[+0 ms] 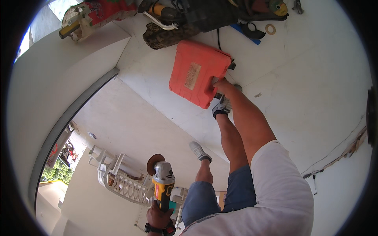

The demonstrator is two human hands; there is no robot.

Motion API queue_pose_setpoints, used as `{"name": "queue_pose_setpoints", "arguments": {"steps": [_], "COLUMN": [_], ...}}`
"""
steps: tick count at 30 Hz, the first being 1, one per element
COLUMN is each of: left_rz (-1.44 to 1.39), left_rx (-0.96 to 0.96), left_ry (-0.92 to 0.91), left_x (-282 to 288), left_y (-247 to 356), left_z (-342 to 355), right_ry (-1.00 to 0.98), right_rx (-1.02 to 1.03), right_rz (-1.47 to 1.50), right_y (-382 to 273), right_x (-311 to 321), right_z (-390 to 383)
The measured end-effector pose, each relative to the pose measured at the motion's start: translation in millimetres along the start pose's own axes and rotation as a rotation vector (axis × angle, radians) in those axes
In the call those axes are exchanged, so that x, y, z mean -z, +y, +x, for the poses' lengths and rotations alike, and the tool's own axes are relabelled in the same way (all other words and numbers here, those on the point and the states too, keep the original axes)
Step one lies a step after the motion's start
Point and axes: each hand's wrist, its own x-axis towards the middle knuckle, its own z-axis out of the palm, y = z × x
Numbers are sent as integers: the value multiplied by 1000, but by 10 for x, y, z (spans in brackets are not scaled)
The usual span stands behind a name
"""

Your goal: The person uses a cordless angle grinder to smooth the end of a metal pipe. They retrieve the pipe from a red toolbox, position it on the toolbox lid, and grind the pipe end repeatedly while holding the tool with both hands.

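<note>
My left hand [158,216], with a dark watch at the wrist, is wrapped round the rear of a yellow and grey angle grinder [162,183]. The grinder points away from me, and a brown disc [154,164] is fitted to its head. My right arm reaches forward, and my right hand [223,85] is closed on the handle of a red hard plastic tool case [184,59]. The case hangs or rests tilted just beyond my right shoe [223,105]; whether it touches the floor I cannot tell.
Beyond the case lie a camouflage bag [159,36], a blue flat tool [248,33] and a tan ring [270,29]. A red sack [106,11] sits at far left. White plastic chairs [126,188] stand left of the grinder. A cable [328,161] runs along the right.
</note>
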Motion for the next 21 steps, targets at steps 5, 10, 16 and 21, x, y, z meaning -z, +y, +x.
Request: {"name": "queue_pose_setpoints", "arguments": {"steps": [5, 10, 16, 21], "left_rz": [-22, -63, -119, -207], "left_rx": [-23, -86, -99, -11], "left_ry": [-11, 55, 107, 93], "left_x": [-185, -430, -882, -1702], "left_y": [-125, -544, -1363, -2204], "left_z": [18, -155, -212, -68], "right_ry": [243, 246, 460, 666], "right_rx": [-268, -114, -206, -253], "right_rz": [-705, -776, -806, -495], "right_y": [-262, 218, 1138, 1890], "right_x": [369, 836, 1741, 1810], "right_z": [-584, -1885, -4061, -5453]}}
